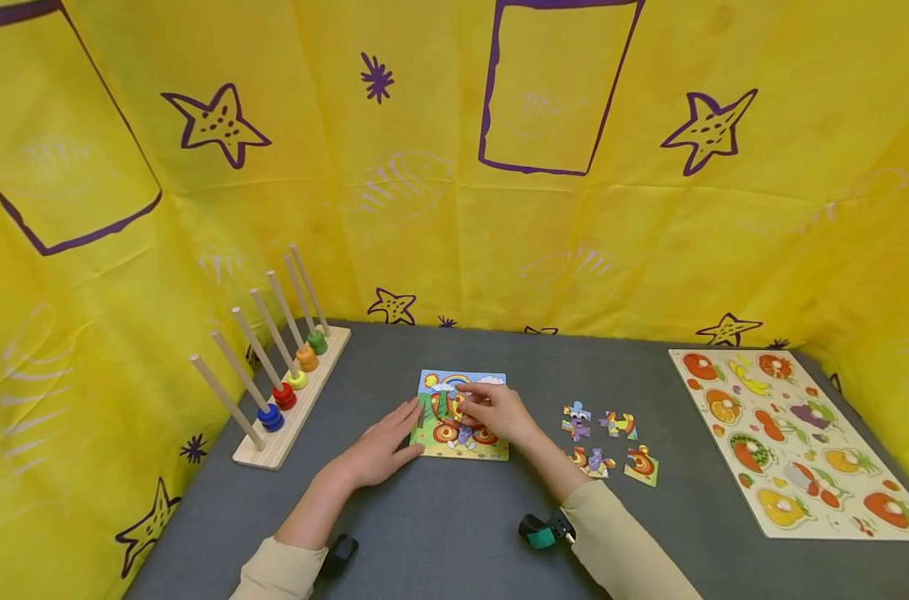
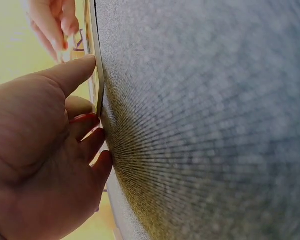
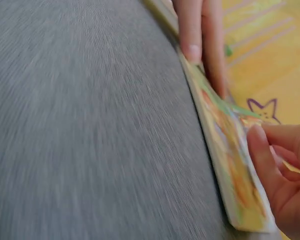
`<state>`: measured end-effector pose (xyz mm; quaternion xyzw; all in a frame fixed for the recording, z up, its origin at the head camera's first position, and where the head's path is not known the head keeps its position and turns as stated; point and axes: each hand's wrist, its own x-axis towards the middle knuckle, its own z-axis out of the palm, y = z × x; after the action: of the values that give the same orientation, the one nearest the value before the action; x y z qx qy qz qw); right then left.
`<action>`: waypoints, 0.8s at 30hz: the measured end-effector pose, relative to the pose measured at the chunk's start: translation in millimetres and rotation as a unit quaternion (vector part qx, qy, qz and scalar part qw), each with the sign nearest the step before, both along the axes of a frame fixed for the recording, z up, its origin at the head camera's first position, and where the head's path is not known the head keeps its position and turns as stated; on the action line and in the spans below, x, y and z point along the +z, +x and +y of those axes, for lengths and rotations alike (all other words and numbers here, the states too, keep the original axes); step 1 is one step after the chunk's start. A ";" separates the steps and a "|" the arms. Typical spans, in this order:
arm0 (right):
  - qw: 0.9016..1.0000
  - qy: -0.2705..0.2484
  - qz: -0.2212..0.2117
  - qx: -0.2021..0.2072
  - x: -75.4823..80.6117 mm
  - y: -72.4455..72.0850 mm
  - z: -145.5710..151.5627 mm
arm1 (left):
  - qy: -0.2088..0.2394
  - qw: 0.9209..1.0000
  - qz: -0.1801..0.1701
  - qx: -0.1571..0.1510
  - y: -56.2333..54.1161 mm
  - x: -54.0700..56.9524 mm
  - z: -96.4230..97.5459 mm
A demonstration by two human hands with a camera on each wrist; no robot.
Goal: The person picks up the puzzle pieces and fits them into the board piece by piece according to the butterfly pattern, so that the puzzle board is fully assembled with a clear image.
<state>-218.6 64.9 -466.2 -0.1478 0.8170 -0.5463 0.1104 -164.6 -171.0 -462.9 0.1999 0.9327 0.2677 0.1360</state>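
Note:
A small jigsaw board (image 1: 454,451) with a colourful picture of a rainbow, a sun and a butterfly lies flat on the table. My left hand (image 1: 382,444) rests along its left edge, fingers fairly straight; in the left wrist view the left hand (image 2: 50,145) has its thumb and fingertips at the board's side. Over the middle of the board, my right hand (image 1: 495,410) pinches a puzzle piece (image 3: 247,116) between thumb and fingers, and those fingers partly hide it. Several loose puzzle pieces (image 1: 576,421) lie to the right of the board.
On the left stands a wooden peg rack (image 1: 255,454) with coloured rings on upright rods. A fruit puzzle board (image 1: 791,521) lies at the far right. Yellow cloth (image 1: 454,250) with starfish drawings hangs behind the grey table (image 1: 439,525).

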 end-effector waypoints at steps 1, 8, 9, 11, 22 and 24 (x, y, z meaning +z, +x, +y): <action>1.000 0.001 0.001 -0.008 -1.5 -0.9 -4.4 | 0.002 1.000 0.004 -0.005 0.3 0.2 -0.1; 0.994 0.077 0.044 -0.061 -7.7 -3.2 -23.5 | 0.002 1.000 0.013 -0.015 1.4 2.0 -0.5; 0.993 0.084 0.054 -0.064 -8.3 -3.2 -25.1 | -0.002 1.000 0.013 -0.016 1.5 2.3 -0.4; 0.990 0.098 0.077 -0.071 -9.5 -3.3 -27.2 | -0.009 1.000 0.013 -0.019 1.6 2.4 -0.3; 0.983 0.120 0.116 -0.080 -16.2 -6.6 -31.9 | -0.002 1.000 0.009 -0.023 2.1 4.1 -1.3; 0.983 0.118 0.113 -0.083 -16.7 -7.3 -32.8 | 0.001 1.000 0.009 -0.024 2.1 4.0 -1.5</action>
<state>-225.8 32.1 -482.8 -0.1257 0.8926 -0.4328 -0.0116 -162.5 -172.5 -458.9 0.2244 0.9287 0.2633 0.1334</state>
